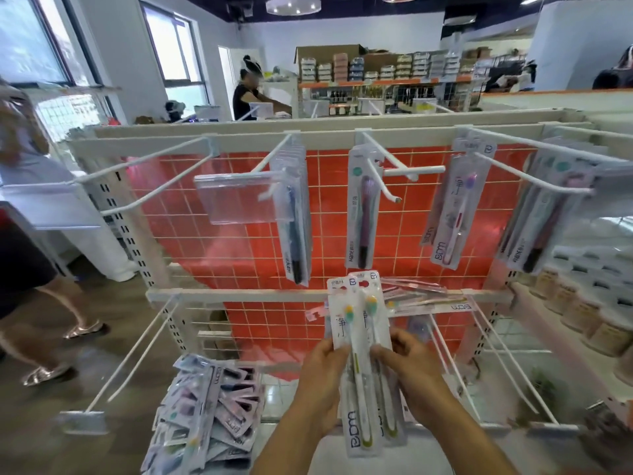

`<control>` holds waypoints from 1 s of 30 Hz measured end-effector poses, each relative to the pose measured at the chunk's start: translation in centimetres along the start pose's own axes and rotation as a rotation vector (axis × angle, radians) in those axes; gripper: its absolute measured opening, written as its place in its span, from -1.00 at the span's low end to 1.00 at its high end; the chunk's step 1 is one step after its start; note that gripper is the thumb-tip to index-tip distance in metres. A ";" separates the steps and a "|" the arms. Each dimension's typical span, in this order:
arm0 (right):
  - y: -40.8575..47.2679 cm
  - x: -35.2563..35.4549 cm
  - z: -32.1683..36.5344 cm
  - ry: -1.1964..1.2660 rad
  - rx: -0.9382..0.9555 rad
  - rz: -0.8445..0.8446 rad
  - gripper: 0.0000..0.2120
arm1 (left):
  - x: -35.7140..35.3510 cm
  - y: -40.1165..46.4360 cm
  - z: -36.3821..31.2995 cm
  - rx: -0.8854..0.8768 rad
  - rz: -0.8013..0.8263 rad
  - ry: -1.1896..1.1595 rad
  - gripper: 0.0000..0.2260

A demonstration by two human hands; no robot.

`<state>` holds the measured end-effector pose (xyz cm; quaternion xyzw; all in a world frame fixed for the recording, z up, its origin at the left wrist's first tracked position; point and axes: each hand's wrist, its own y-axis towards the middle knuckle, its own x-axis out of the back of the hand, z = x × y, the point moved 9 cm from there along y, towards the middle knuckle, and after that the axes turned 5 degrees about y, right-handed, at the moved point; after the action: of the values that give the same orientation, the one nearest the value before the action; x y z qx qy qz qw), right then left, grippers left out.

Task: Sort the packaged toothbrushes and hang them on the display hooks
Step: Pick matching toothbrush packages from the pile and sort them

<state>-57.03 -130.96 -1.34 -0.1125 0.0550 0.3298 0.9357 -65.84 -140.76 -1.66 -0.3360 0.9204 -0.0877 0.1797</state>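
Standing open between the upper hooks (383, 169) and the lower crossbar (239, 296) is a stretch of red gridded back panel (212, 241), with the far-left upper hook (144, 180) bare and the long lower hooks (137, 354) jutting forward on both sides of the hands. Hung packs fill the other upper hooks: a dark-handled stack (294, 217), a purple one (363, 214), a pink one (455, 207) and a group at the right edge (544, 214). Two packaged toothbrushes (363, 354) stand nearly upright, long axis vertical, brush heads and hang holes up, tops reaching the crossbar. The left hand (322, 382) pinches their left edge and the right hand (411, 375) their right edge, both at mid-height, fingers curled onto the packs. A loose pile of packs (205, 416) lies low on the left, and a few more (418, 296) lie flat behind the crossbar.
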 end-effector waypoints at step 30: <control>-4.2 -7.7 -4.5 0.032 -0.044 -0.026 -0.80 | 9.6 -2.6 1.6 0.040 -0.015 0.051 -0.82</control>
<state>-60.48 -139.97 -3.63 -0.1390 0.0614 0.3169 0.9362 -70.51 -149.06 -4.97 -0.3368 0.9202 -0.1156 0.1623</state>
